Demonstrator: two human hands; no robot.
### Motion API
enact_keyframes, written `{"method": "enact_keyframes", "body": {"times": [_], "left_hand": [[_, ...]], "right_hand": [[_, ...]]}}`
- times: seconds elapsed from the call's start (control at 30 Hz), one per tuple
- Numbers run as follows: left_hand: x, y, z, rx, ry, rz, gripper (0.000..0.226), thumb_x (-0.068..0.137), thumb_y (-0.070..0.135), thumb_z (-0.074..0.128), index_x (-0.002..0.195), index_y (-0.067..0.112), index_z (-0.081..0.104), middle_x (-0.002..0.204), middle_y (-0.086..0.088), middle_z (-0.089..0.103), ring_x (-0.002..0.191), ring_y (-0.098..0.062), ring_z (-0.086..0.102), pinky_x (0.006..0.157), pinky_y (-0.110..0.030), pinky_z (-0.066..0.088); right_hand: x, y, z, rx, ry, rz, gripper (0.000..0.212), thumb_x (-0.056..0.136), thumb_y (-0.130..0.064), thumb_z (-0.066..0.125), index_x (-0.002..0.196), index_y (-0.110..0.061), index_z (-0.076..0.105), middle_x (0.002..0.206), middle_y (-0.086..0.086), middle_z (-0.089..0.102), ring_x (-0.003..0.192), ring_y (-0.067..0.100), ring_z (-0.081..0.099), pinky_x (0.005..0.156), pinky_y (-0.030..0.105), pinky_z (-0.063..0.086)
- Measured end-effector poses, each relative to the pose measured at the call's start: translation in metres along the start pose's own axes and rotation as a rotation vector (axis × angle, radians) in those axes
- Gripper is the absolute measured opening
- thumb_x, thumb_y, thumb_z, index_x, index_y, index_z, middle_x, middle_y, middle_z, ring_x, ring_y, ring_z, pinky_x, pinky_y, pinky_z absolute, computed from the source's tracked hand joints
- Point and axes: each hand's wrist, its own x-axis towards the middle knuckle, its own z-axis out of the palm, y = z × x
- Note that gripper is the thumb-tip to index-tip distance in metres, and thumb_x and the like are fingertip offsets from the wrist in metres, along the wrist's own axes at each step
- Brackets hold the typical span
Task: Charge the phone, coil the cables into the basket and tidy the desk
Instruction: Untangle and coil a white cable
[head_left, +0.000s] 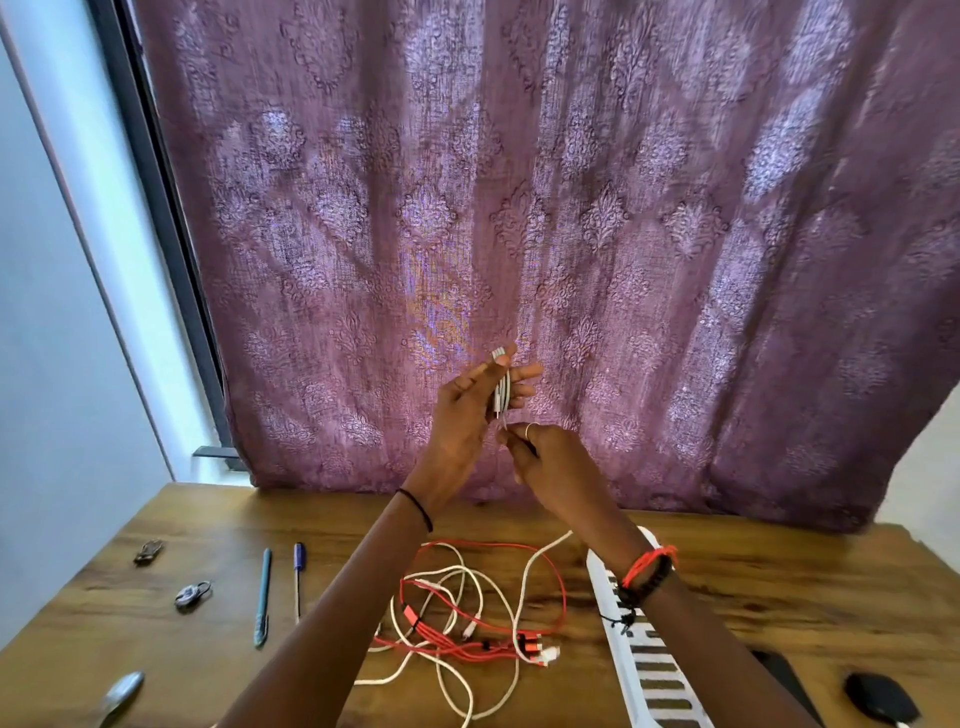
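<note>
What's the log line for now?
step: coiling | left hand: holds white cable coil | right hand: pinches its end | tangle: on desk

Two pens (263, 597), two hands (462, 415), one basket (660, 693).

There is just one camera. It sits on the person's head and looks forward and down, very wide. The desk (218, 525) is near, right below it. The curtain (571, 208) hangs just behind.
</note>
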Motion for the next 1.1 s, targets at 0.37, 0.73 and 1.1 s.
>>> {"method": "enact_keyframes", "body": {"times": [0.37,0.73,1.1], "left_hand": [[-0.009,-0.014,-0.001,1.184,-0.033,0.531,0.029,0.093,0.030,0.045,0.093,0.011,0.068,0.080,-0.001,0.074,0.077,-0.016,0.061,0.060,-0.026,0.043],[-0.025,-0.028,-0.002,1.047,-0.259,0.198,0.028,0.095,0.021,0.053,0.078,0.010,0.072,0.052,0.003,0.064,0.047,0.000,0.053,0.058,-0.016,0.042],[-0.059,-0.048,-0.001,0.412,-0.249,-0.154,0.034,0.098,0.014,0.042,0.119,-0.006,0.060,0.054,0.012,0.037,0.051,-0.001,0.034,0.049,-0.012,0.029]], "right_hand": [[-0.008,-0.001,-0.034,-0.020,-0.209,-0.028,0.023,0.091,-0.020,0.046,0.091,-0.016,0.068,0.084,0.015,0.069,0.075,0.030,0.064,0.071,0.036,0.051],[-0.013,0.033,-0.071,0.059,-0.080,-0.051,0.010,0.092,-0.007,0.055,0.100,-0.008,0.061,0.075,0.000,0.060,0.068,0.007,0.056,0.058,0.010,0.036],[-0.021,0.049,-0.069,0.093,0.074,-0.227,0.010,0.084,-0.011,0.067,0.092,-0.006,0.070,0.087,0.004,0.066,0.080,0.013,0.059,0.071,0.011,0.040]]}}
